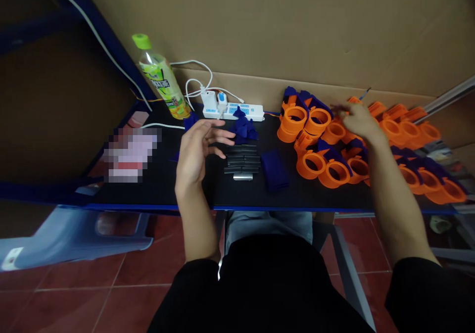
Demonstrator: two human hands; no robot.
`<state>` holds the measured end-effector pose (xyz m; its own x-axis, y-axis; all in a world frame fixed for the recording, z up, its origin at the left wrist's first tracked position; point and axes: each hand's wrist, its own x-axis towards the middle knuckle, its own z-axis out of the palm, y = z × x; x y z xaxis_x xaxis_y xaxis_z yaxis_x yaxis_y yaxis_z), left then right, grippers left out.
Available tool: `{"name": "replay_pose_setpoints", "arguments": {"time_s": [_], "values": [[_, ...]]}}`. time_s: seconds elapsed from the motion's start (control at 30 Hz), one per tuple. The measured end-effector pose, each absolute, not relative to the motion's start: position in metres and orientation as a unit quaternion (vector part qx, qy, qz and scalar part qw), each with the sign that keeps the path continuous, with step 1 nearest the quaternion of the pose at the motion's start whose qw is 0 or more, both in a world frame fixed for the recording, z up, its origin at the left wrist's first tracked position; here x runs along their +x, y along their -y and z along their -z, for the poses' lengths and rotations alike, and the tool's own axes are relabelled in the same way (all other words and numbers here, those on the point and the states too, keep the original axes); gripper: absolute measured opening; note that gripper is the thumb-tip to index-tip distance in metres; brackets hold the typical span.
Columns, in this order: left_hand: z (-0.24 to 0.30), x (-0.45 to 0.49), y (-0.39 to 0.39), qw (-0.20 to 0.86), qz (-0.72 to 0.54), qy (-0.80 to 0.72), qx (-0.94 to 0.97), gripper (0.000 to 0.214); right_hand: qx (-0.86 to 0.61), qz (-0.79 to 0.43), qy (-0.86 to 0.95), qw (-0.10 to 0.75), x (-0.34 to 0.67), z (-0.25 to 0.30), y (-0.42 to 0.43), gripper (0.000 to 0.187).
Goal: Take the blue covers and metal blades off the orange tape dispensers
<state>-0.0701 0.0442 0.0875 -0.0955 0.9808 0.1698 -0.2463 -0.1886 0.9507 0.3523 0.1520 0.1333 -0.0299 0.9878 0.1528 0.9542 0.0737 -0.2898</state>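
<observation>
My left hand [198,147] hovers over the black tabletop with its fingers apart and nothing in them. Just right of its fingertips lies a stack of short black bars [243,159], with a small silvery piece [243,177] in front. A folded dark blue cloth [274,169] is beside the stack, and crumpled blue scraps [245,125] sit behind it. Over on the right, my right hand [358,120] reaches in among the orange ring-shaped parts [334,173]. Its fingers are blurred, so whether they grip a part cannot be made out. Dark blue pieces are attached to several orange parts.
A green-capped drink bottle [163,83] stands at the back left, near a white power strip [256,112] with plugs and cables. A pixelated patch [131,150] covers something at the left. A cardboard wall [278,31] rises behind; a blue plastic stool [81,234] stands below left.
</observation>
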Motion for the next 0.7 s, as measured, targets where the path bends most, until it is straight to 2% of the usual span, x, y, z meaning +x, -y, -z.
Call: {"name": "replay_pose_setpoints", "arguments": {"time_s": [0.1, 0.23, 0.4, 0.53, 0.6, 0.7], "values": [[-0.087, -0.069, -0.044, 0.492, -0.619, -0.403, 0.461, 0.032, -0.671, -0.047, 0.709, 0.213, 0.330, -0.140, -0.177, 0.056], [-0.087, -0.070, -0.043, 0.487, -0.622, -0.408, 0.458, 0.032, -0.675, -0.068, 0.706, 0.205, 0.308, -0.141, -0.211, 0.060], [-0.088, -0.071, -0.042, 0.485, -0.628, -0.410, 0.450, 0.028, -0.694, -0.025, 0.683, 0.225, 0.325, -0.154, -0.222, 0.050], [-0.090, -0.068, -0.041, 0.495, -0.603, -0.416, 0.468, 0.035, -0.696, 0.050, 0.645, 0.311, 0.333, -0.175, -0.205, 0.038], [-0.091, -0.065, -0.038, 0.513, -0.562, -0.419, 0.496, 0.040, -0.656, 0.070, 0.672, 0.335, 0.317, -0.184, -0.184, 0.032], [-0.093, -0.059, -0.033, 0.548, -0.501, -0.418, 0.523, 0.048, -0.556, 0.085, 0.769, 0.303, 0.267, -0.189, -0.142, 0.029]]}}
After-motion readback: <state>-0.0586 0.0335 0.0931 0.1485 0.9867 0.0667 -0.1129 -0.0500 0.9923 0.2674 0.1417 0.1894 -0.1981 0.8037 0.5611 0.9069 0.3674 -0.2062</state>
